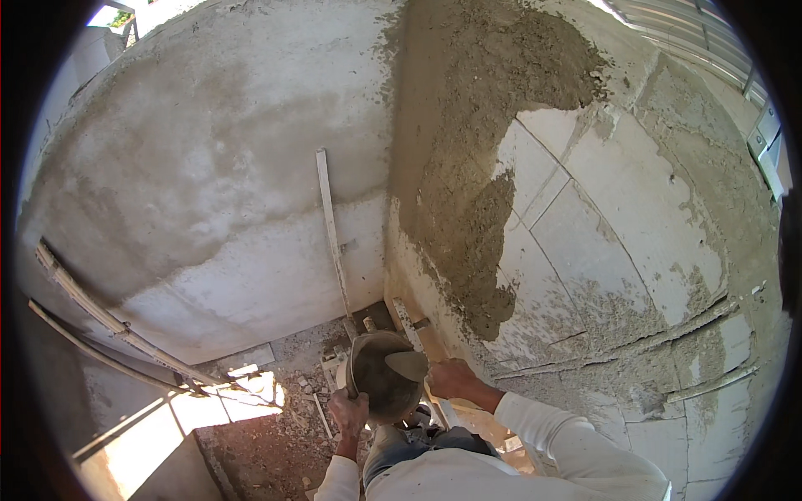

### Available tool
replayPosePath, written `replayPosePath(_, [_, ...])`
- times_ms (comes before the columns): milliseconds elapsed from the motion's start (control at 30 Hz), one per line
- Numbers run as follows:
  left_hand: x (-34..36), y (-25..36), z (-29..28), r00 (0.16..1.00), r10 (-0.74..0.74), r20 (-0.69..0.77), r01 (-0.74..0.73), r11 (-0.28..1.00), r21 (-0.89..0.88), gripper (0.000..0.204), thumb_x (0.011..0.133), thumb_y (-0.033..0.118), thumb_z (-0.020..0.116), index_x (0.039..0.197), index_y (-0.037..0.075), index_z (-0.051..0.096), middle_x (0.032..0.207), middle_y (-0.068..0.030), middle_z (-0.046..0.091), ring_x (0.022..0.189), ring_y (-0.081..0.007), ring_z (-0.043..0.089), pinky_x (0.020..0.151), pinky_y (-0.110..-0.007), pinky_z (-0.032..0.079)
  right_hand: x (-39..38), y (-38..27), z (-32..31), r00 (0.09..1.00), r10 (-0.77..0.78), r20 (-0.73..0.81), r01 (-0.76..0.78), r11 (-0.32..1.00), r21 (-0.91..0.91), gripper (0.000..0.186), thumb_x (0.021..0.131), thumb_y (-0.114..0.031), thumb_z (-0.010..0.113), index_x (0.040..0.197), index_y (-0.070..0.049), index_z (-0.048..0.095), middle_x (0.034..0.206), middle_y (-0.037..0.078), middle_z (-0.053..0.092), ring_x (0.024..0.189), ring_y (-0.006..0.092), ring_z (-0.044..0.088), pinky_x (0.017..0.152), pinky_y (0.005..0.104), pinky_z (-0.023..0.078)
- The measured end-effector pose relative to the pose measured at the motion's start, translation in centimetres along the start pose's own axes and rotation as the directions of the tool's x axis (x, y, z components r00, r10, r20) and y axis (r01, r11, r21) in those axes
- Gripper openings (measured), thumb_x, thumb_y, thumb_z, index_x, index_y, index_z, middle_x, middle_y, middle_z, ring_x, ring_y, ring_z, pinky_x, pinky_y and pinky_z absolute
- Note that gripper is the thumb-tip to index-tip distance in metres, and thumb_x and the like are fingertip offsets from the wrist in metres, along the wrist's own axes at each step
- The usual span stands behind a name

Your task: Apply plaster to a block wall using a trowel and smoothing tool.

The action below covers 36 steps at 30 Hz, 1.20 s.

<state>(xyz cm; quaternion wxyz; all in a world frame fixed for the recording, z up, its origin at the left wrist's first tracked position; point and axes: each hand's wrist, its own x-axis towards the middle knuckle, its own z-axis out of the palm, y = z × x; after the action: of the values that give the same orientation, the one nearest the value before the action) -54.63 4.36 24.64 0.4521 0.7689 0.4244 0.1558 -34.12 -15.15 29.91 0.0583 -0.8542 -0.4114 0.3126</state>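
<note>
My left hand (348, 412) is closed on the near left rim of a round, mortar-stained bucket (368, 371), which is tipped in front of my body. In my right hand (452, 379) is a trowel, its handle hidden in my closed fingers. The pointed trowel blade (408, 366) lies over the right side of the bucket's mouth. How much mortar is in the bucket I cannot tell. Fresh, rough mortar (468, 108) covers the upper left of the block wall (597, 221) on my right, running down along the corner.
A long straight batten (332, 225) leans on the plastered wall (234, 150) ahead. Wooden poles (117, 321) slant at the left. Rubble (301, 401) lies on the floor, and boards (409, 321) stand by the corner near my legs.
</note>
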Motion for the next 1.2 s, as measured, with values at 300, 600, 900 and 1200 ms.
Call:
replayPosePath(300, [-0.2,10.3,4.6,0.938,0.235,0.254,-0.247,0.969,0.017,0.032,0.074,0.011,0.08,0.096,-0.01,0.072,0.098,-0.0304,0.073,0.091,-0.0441,0.074,0.082,-0.045,0.059,-5.8,1.9,-3.1,0.94,0.025,-0.34,-0.126,0.952,-0.277,0.027,0.08,-0.023,0.071,0.094,0.0,0.074,0.092,0.025,0.075,0.091,0.0389,0.076,0.078,0.0513,0.06])
replayPosePath(600, [-2.2,11.0,5.0,0.894,0.331,0.302,-0.306,0.943,-0.129,0.033,0.076,0.014,0.081,0.095,-0.011,0.071,0.091,-0.0278,0.072,0.087,-0.0407,0.072,0.08,-0.045,0.057,-10.3,2.2,0.6,0.971,0.24,-0.005,-0.214,0.875,0.434,0.035,0.086,-0.033,0.068,0.098,-0.001,0.077,0.098,0.025,0.075,0.098,0.0452,0.072,0.09,0.0505,0.057])
replayPosePath(900, [-2.4,0.3,9.2,0.997,0.017,0.069,-0.006,0.986,-0.165,0.025,0.078,0.015,0.082,0.082,-0.005,0.066,0.071,-0.0115,0.063,0.063,-0.0257,0.058,0.061,-0.042,0.049,-12.1,1.2,-4.2,0.917,0.39,-0.083,-0.351,0.887,0.3,0.038,0.092,-0.041,0.063,0.098,-0.005,0.072,0.1,0.023,0.073,0.101,0.0449,0.07,0.092,0.0521,0.054])
replayPosePath(1200, [-2.4,-1.6,0.5,0.993,-0.093,-0.066,0.083,0.986,-0.145,0.014,0.077,0.006,0.076,0.086,-0.004,0.071,0.071,-0.0141,0.069,0.061,-0.0219,0.06,0.066,-0.04,0.051,-13.8,-6.2,-24.5,0.955,-0.135,-0.263,0.212,0.934,0.287,0.028,0.096,-0.025,0.073,0.105,0.001,0.072,0.079,0.017,0.071,0.07,0.0303,0.07,0.068,0.0386,0.057])
